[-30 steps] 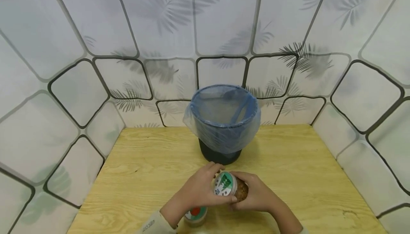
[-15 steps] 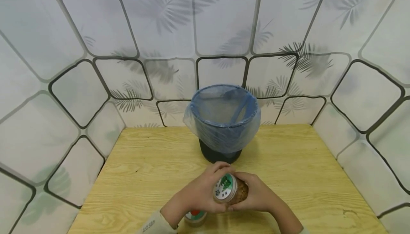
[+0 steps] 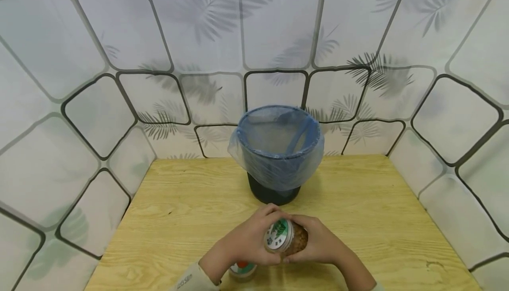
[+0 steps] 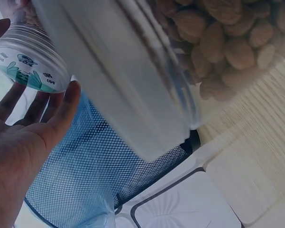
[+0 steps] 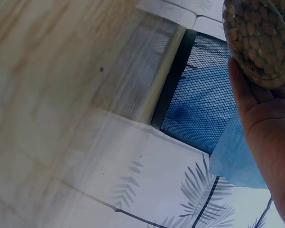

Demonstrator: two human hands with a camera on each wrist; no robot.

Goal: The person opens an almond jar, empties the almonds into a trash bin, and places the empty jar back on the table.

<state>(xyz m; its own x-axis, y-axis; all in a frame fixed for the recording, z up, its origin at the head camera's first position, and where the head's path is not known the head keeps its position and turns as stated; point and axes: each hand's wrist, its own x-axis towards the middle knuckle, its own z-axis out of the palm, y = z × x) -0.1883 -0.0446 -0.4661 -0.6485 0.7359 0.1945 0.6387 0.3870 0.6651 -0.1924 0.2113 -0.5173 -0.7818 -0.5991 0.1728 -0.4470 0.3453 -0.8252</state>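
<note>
A clear jar of almonds [image 3: 300,239] with a white and green leaf-print lid [image 3: 278,234] is held tilted above the table, its lid toward the left. My left hand [image 3: 252,237] curls round the lid end, fingers over the far side and thumb near. Round the jar's body wraps my right hand [image 3: 321,240]; the right wrist view shows almonds [image 5: 258,40] through the jar's base. A second jar [image 3: 241,272], its lid marked red and green, stands on the table below my left wrist, partly hidden by it. Almonds fill that second jar [image 4: 237,42] close up in the left wrist view.
Just beyond my hands stands a dark mesh bin [image 3: 274,192] lined with a blue plastic bag [image 3: 278,167]. It rests on the wood-grain table [image 3: 191,202]. Patterned cloth walls [image 3: 210,96] enclose the table at the back and both sides.
My left hand's fingers have closed in round the lid; a second ago they were more spread, with the thumb across the jar. The jar has tilted slightly. The bin has not moved.
</note>
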